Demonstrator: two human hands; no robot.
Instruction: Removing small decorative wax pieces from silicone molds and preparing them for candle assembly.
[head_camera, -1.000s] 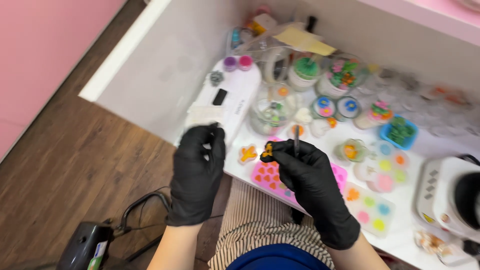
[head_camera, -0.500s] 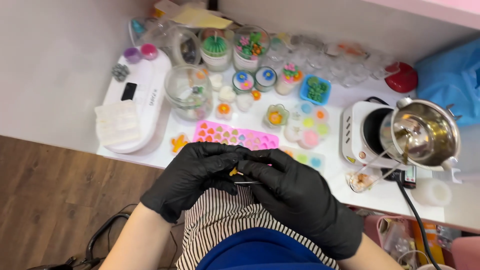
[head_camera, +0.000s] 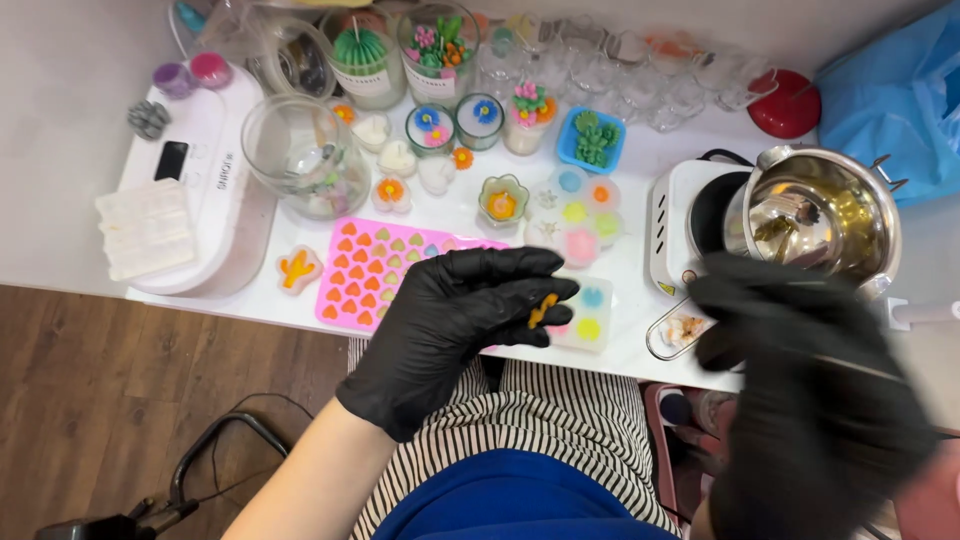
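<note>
White worktable (head_camera: 640, 170), crowded with moulds. Left hand (head_camera: 455, 315) (black glove) pinches a small orange wax piece (head_camera: 543, 309) at its fingertips, long axis tilted upper-right. Right hand (head_camera: 810, 400) blurred; grip indeterminate.

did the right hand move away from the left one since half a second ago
Yes. The right hand has swung out to the right, now below the metal pot, apart from the left hand by the pink mould.
</note>
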